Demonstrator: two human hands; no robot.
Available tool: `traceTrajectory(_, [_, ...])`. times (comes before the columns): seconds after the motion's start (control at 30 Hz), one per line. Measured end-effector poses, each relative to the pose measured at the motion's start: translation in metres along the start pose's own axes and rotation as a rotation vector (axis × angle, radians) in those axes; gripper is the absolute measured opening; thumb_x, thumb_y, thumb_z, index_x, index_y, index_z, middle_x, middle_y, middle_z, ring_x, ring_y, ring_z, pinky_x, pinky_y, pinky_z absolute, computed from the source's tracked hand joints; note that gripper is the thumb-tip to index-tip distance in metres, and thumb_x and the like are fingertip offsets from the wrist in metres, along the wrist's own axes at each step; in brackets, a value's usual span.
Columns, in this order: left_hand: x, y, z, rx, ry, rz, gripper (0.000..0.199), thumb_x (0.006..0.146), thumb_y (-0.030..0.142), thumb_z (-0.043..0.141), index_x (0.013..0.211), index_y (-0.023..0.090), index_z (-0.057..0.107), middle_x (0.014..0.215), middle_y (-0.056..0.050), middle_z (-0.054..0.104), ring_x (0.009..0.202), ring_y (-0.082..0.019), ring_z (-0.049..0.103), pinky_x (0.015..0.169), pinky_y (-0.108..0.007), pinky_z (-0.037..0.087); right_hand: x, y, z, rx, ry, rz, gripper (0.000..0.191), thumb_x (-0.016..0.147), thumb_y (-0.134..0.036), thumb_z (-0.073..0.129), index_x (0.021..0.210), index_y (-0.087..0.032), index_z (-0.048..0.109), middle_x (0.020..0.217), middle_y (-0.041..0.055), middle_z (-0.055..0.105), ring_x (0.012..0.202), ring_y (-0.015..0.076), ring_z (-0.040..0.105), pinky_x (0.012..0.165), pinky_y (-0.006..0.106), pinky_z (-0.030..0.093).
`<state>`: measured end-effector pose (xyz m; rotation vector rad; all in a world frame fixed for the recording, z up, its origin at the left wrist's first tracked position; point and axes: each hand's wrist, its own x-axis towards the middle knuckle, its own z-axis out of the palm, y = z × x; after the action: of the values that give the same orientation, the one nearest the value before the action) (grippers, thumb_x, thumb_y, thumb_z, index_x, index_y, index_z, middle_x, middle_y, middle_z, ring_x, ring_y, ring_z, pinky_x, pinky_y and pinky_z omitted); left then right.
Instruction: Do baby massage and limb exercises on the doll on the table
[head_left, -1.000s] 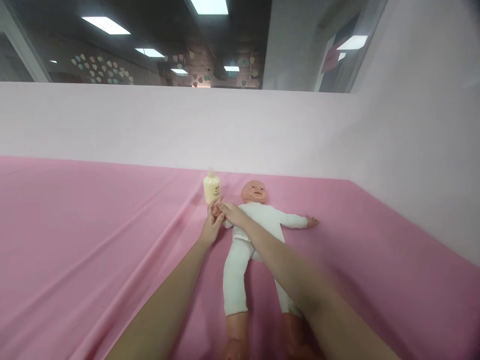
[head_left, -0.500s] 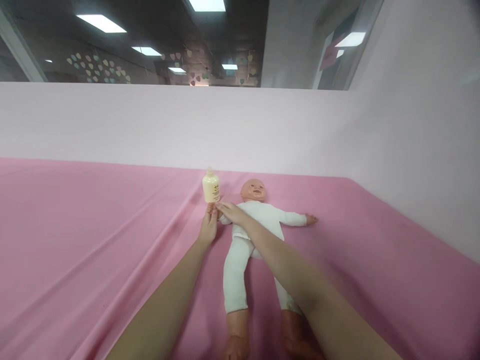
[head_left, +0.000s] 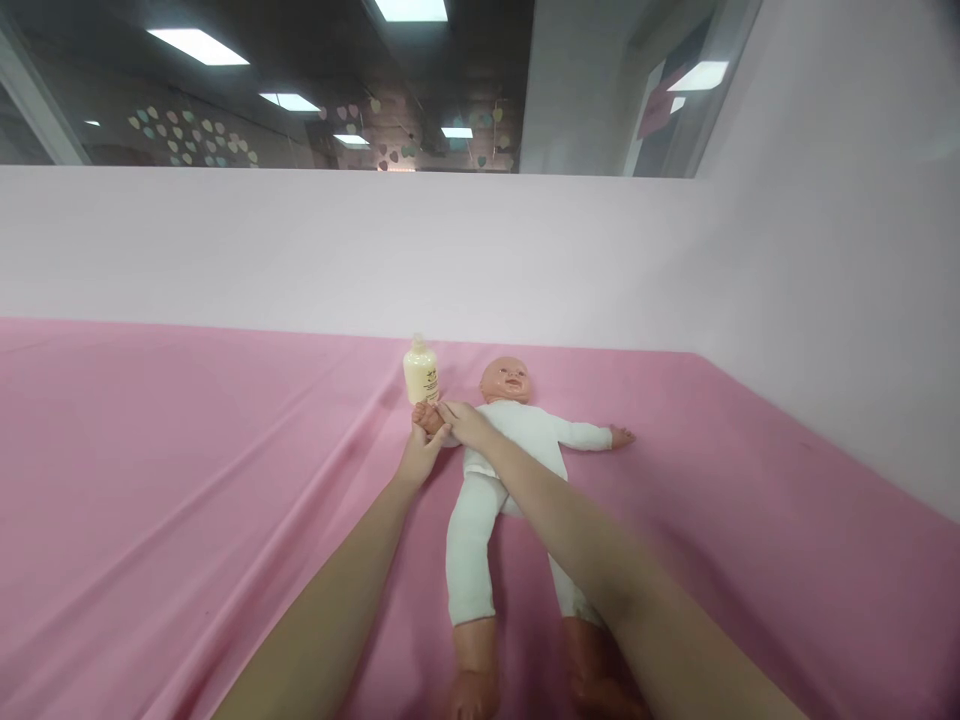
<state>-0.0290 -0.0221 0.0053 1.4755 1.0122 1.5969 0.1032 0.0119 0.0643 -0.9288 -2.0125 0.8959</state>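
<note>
A baby doll (head_left: 536, 435) in a white suit lies on its back on the pink sheet, head at the far end and legs toward me. Its small hand (head_left: 427, 417) on the left side rests in my left hand (head_left: 421, 455), whose thumb lies across the doll's wrist. My right hand (head_left: 465, 424) reaches over the doll's body, its fingers on the same forearm near the wrist. Just behind the doll's hand stands a cream-coloured bottle (head_left: 421, 372) with a pump-like top and dark print. The doll's other arm stretches out to the right.
Pink sheet (head_left: 187, 450) with creases covers the surface. A white wall (head_left: 337, 250) rises behind it and another (head_left: 847, 300) on the right. Above the back wall a window (head_left: 450, 70) shows ceiling lights and paper hearts.
My left thumb has shifted from the doll's fingers to its wrist, so more of the doll's hand shows. My right fingers have moved slightly right, up the arm.
</note>
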Motion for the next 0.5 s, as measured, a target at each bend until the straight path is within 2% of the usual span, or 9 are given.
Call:
traceTrajectory(0.1, [0.0,0.004,0.002,-0.024,-0.023,-0.048,0.087,0.078,0.039,0.075,0.148,0.024,0.026,0.147,-0.013,0.045,0.134,-0.029,0.048,0.108,-0.045,0.045,0.002,0.002,-0.002,-0.007,0.012,0.01,0.029,0.097,-0.031,0.042,0.088,-0.017,0.066,0.083,0.0022,0.066,0.081,0.0154,0.057,0.079,0.027,0.044])
traceTrajectory(0.27, [0.001,0.012,0.001,0.02,-0.058,-0.056,0.082,0.07,0.036,0.081,0.141,0.022,0.043,0.138,-0.013,0.054,0.124,-0.031,0.056,0.103,-0.048,0.049,0.004,0.006,-0.003,-0.026,0.03,0.027,0.022,0.093,-0.025,0.046,0.09,-0.018,0.067,0.084,0.0009,0.067,0.081,0.0144,0.058,0.079,0.026,0.044])
traceTrajectory(0.37, [0.0,0.017,0.0,0.091,-0.104,0.029,0.083,0.067,0.035,0.083,0.14,0.025,0.047,0.139,-0.01,0.054,0.129,-0.03,0.052,0.111,-0.048,0.041,0.004,0.006,-0.002,-0.045,0.044,0.049,0.017,0.089,-0.017,0.049,0.092,-0.018,0.066,0.086,0.0011,0.068,0.081,0.0146,0.059,0.077,0.026,0.045])
traceTrajectory(0.5, [-0.001,0.022,-0.003,0.299,-0.144,0.181,0.082,0.064,0.036,0.085,0.139,0.029,0.052,0.151,-0.007,0.039,0.14,-0.031,0.038,0.12,-0.047,0.027,0.001,0.003,-0.003,-0.066,0.047,0.082,0.019,0.083,-0.012,0.052,0.095,-0.019,0.065,0.087,0.001,0.068,0.08,0.0151,0.061,0.075,0.026,0.045])
